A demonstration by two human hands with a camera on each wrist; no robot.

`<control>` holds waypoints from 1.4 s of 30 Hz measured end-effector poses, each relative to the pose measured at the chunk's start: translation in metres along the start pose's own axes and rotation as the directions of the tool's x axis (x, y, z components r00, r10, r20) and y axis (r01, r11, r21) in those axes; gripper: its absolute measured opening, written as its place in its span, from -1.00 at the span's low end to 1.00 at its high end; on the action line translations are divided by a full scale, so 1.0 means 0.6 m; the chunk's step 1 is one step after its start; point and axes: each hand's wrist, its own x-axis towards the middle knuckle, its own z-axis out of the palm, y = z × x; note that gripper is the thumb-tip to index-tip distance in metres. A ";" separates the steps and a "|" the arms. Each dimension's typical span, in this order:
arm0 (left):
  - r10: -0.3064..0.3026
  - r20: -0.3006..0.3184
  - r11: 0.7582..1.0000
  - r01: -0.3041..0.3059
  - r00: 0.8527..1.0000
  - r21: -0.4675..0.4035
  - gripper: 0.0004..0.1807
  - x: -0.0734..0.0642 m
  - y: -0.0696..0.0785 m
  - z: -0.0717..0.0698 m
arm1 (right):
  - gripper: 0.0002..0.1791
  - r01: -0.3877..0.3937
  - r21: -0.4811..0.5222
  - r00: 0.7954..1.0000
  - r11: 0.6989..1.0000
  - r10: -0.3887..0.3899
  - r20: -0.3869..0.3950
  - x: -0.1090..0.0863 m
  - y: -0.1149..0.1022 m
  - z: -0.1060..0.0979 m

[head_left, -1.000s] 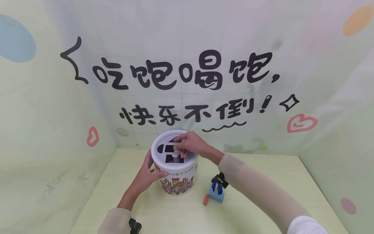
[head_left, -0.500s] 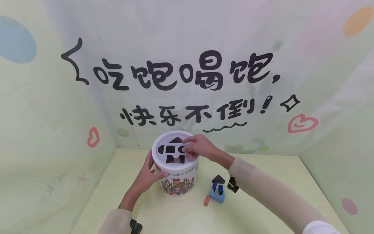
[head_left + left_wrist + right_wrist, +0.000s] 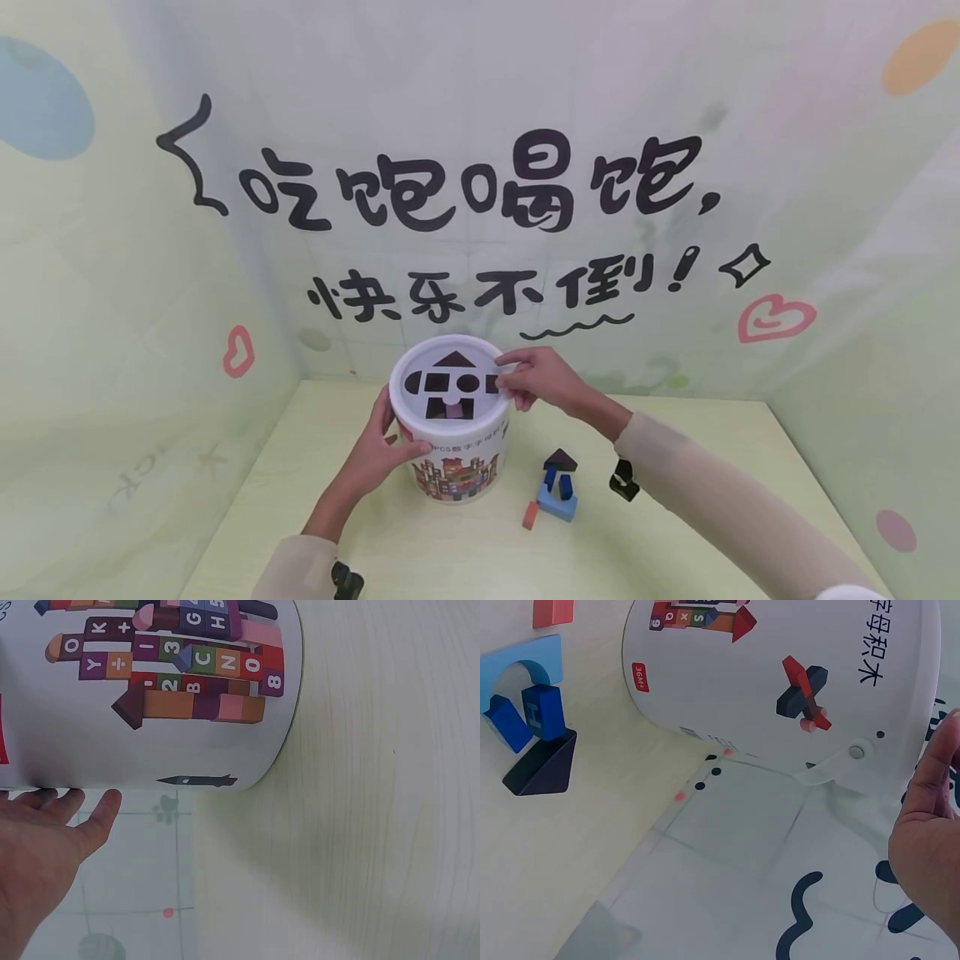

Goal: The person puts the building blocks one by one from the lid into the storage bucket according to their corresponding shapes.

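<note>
A white bucket of toy blocks (image 3: pixel 457 477), printed with a block city, stands upright on the table. Its white lid (image 3: pixel 486 410) has several shaped holes, and something pinkish shows through the front one. My left hand (image 3: pixel 381 446) holds the bucket's left side, thumb on the front and fingers around behind; the left wrist view catches those fingers along the bucket wall. At the lid's right rim is my right hand (image 3: pixel 546 379), index finger and thumb extended beside a square hole. Nothing can be seen between them; the right wrist view cuts off the fingertips.
Right of the bucket lie a dark triangular block (image 3: pixel 560 459), two dark blue blocks (image 3: pixel 544 711), a light blue arch block (image 3: pixel 559 505) and a small red-orange block (image 3: pixel 530 514). A printed curtain (image 3: pixel 480 75) encloses the table (image 3: pixel 450 558) at the back and sides.
My right hand has moved rightward across the lid, from over the middle holes to the right rim, uncovering the triangular and round holes. The left hand and bucket have stayed put.
</note>
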 end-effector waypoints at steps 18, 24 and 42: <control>-0.003 -0.002 1.000 0.003 1.000 0.009 0.15 0.001 -0.002 -0.001 | -0.52 -0.040 0.082 0.996 0.996 0.047 -0.080 -0.020 0.064 -0.053; -0.003 -0.004 1.000 0.003 1.000 0.005 0.15 0.001 -0.001 0.000 | -0.53 -0.083 0.081 0.990 0.993 0.091 -0.108 -0.023 0.105 -0.057; 0.009 0.003 1.000 -0.009 1.000 0.012 0.14 0.003 -0.005 -0.001 | -0.54 -0.180 0.097 0.970 0.979 0.194 -0.150 -0.056 0.218 -0.035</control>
